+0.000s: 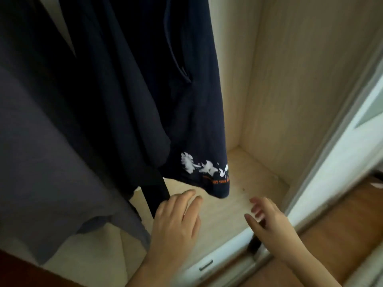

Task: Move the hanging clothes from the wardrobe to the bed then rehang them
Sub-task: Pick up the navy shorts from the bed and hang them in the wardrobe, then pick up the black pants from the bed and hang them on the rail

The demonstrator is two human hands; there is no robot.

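Note:
A navy garment (145,90) with a white print and orange lettering near its hem hangs inside the wardrobe (290,79). A grey garment (41,152) hangs to its left, with a black strap (155,195) dangling between them. My left hand (176,222) reaches in below the navy hem, fingers relaxed, touching or nearly touching the strap. My right hand (263,220) hovers to the right over the wardrobe floor, fingers spread and empty. The hangers and rail are out of view above.
The wardrobe floor (238,183) is pale wood with a white front edge (217,259). A white sliding door frame (335,146) runs along the right. Wooden room flooring (331,235) shows at the bottom right.

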